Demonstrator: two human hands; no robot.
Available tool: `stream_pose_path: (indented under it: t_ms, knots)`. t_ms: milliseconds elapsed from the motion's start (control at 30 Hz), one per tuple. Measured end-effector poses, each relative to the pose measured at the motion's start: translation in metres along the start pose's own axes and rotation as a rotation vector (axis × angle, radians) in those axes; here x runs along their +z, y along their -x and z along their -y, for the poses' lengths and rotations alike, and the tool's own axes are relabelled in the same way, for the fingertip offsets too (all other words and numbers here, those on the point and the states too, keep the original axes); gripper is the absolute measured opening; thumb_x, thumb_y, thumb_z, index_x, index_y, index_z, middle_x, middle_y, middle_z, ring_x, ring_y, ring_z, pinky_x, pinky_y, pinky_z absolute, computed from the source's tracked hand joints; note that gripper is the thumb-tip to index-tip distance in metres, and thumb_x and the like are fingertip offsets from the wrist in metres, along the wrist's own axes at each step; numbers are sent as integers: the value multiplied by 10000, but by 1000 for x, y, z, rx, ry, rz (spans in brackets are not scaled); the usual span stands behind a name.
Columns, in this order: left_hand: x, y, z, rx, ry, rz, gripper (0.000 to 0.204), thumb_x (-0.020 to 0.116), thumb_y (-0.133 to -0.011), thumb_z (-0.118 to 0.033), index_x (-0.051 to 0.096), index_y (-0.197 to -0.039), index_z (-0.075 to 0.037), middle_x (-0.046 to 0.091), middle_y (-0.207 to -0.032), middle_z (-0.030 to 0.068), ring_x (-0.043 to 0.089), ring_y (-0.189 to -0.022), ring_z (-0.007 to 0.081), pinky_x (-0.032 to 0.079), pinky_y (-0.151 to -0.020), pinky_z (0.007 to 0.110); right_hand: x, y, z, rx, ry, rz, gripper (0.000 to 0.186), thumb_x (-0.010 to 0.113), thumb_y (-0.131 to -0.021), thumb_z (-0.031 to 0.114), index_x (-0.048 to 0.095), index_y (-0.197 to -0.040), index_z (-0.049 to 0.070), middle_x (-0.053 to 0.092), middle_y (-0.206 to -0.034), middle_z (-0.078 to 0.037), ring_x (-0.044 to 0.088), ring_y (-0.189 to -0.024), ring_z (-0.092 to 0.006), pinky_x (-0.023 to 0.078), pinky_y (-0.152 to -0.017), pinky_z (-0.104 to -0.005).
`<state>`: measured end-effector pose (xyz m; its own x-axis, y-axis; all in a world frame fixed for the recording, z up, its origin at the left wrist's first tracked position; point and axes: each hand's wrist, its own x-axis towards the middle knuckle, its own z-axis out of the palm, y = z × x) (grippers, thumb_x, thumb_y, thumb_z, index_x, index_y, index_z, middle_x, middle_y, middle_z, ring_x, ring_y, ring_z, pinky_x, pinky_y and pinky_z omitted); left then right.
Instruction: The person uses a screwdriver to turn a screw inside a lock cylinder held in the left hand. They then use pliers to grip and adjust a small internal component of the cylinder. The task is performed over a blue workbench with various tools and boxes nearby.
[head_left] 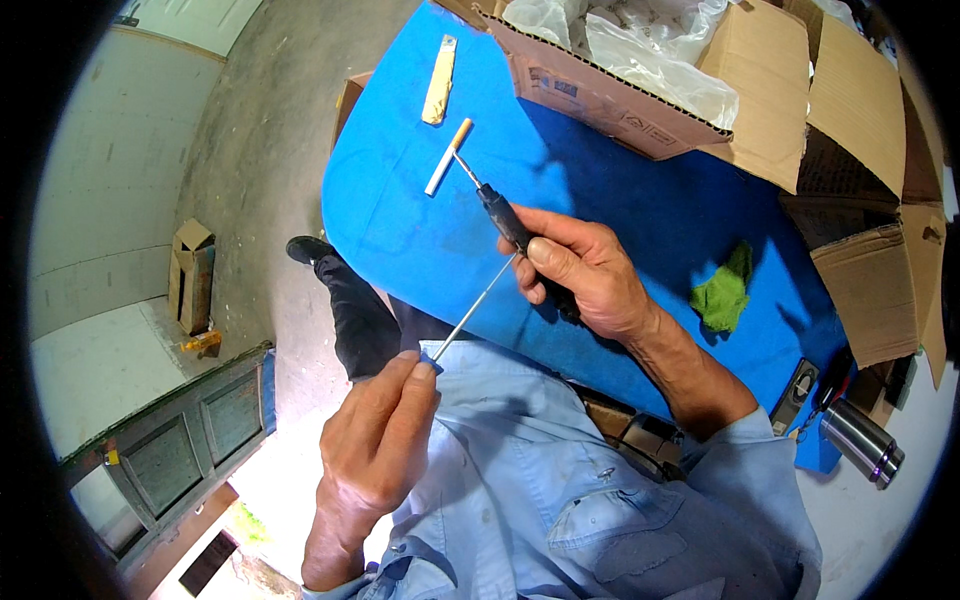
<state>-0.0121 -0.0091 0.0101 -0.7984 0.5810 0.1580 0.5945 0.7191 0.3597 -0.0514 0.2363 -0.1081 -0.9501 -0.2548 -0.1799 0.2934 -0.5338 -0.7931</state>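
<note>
You hold one thin metal rod [475,308] in your left fingers [395,397] and one black-handled tool [503,216] in your right fingers [562,230], with, on the blue surface [375,210]: one cigarette [448,157], one yellow-wrapped strip [438,88], one green cloth [722,292], one open cardboard box [620,105].

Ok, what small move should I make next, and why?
I'd probably steady the black-handled tool in your right hand, since your left hand pinches the thin metal rod and the rod's far end seems to meet the tool, though contact isn't certain.
</note>
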Motion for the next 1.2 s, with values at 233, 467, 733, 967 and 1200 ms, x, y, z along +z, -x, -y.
stream_pose_path:
  t_ms: [233, 467, 733, 967, 1200]
  knots:
    - [-1, -5, 16, -84, 242, -29, 269, 742, -839, 70, 704, -1103, 39, 735, -938, 176, 712, -709, 209, 563, -606, 270, -1, 1, -1, -33, 72, 15, 423, 509, -1074, 134, 520, -1446, -67, 615, -964, -57, 545, -795, -83, 500, -712, -236]
    - [-10, -12, 22, -993, 1249, 127, 314, 506, -1074, -234, 631, -1146, 45, 703, -813, 114, 501, -463, 53, 339, -372, 182, -2, 0, -6, -155, 183, 40, 441, 546, -1050, 126, 526, -1456, -45, 626, -1057, -67, 572, -819, -92, 522, -736, -247]
    - [-8, -11, 19, -1038, 1193, 115, 272, 598, -1012, -199, 600, -1153, 34, 686, -811, 106, 532, -500, 65, 381, -404, 193, -5, -1, -4, -92, 207, 83, 476, 549, -1060, 162, 486, -1486, -41, 652, -1153, -109, 624, -893, -131, 554, -817, -314]
    - [-4, -9, 1, -807, 844, 12, 321, 751, -825, -10, 587, -1099, 12, 648, -944, 77, 599, -803, 94, 491, -706, 240, -2, -1, -1, -40, 21, 19, 473, 518, -1050, 147, 488, -1473, -61, 642, -1149, -107, 620, -907, -128, 558, -828, -305]
    - [-1, -8, 4, -170, 284, -40, 292, 753, -764, 106, 643, -1017, 10, 657, -969, 160, 680, -811, 244, 546, -715, 310, -6, 0, -1, -5, -37, 14, 489, 532, -1057, 165, 465, -1494, -44, 645, -1192, -111, 635, -948, -118, 565, -857, -296]
